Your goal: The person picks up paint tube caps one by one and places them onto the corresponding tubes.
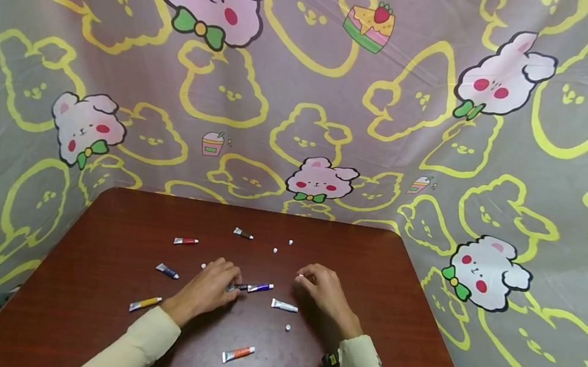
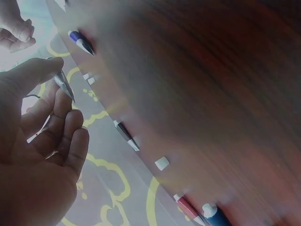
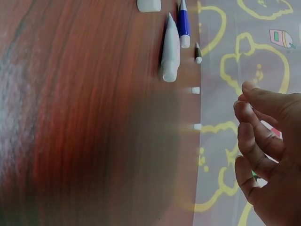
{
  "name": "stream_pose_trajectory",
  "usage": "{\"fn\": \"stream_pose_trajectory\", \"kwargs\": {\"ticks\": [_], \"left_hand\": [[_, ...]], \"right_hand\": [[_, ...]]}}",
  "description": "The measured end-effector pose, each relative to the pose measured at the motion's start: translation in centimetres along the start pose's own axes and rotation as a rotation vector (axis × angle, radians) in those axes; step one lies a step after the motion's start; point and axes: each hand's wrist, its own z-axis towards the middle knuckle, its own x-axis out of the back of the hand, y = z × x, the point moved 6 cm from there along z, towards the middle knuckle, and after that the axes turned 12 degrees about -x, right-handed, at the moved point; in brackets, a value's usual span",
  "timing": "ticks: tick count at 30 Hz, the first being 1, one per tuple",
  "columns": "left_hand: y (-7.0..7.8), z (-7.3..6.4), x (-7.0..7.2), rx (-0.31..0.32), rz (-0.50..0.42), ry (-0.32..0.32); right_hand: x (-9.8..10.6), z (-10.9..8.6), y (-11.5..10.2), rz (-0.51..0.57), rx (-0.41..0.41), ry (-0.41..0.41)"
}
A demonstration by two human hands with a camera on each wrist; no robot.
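Paint tube [image 2: 65,88], pinched in the left hand [image 1: 210,287] over the surface [image 1: 371,263], looks light and likely squeezes easily; its neck should grip firmest. The right hand [image 1: 326,293] bunches its fingertips, contents unclear.

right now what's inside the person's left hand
The left hand pinches a black paint tube, its silver tail showing in the left wrist view. There, the thumb covers the tube's other end, so that part cannot be seen.
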Motion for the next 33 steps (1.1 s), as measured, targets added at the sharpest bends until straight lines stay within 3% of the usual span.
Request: {"fn": "stream_pose_trajectory", "kwargs": {"ticks": [11,33], "left_hand": [[0.5,0.4,0.2,-0.05,0.006,0.031],[1.0,0.7,0.3,-0.075,0.0,0.049]], "right_hand": [[-0.4,-0.4,-1.4,0.022,0.046,-0.036],[-1.5,-0.9,-4.4,-0.019,0.168,-0.109]]}}
